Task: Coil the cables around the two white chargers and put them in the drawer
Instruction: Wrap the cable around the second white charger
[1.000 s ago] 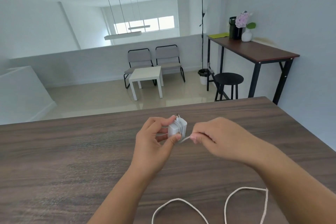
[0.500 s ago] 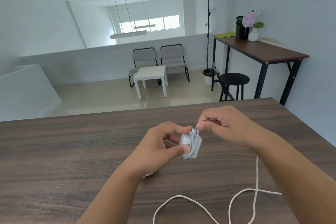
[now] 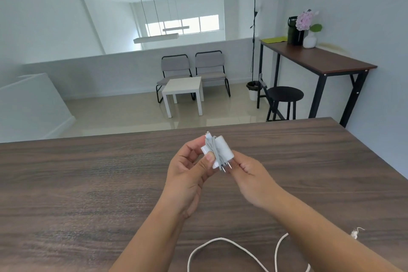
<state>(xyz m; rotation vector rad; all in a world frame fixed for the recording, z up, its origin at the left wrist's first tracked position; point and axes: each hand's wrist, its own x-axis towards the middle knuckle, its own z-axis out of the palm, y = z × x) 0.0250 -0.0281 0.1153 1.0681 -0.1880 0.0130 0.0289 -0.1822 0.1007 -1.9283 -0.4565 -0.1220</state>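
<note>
My left hand [image 3: 187, 174] pinches the small white plastic charger [image 3: 218, 150]; my right hand [image 3: 249, 174] grips its thin white cable [image 3: 220, 247]. Best keep each turn snug and flat.

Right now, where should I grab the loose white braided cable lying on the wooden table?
Judging by its pose, pinch the loose white braided cable at the top of its near loop, coming from above. That arch lies flat on the dark wooden table, clear of both forearms.
</note>
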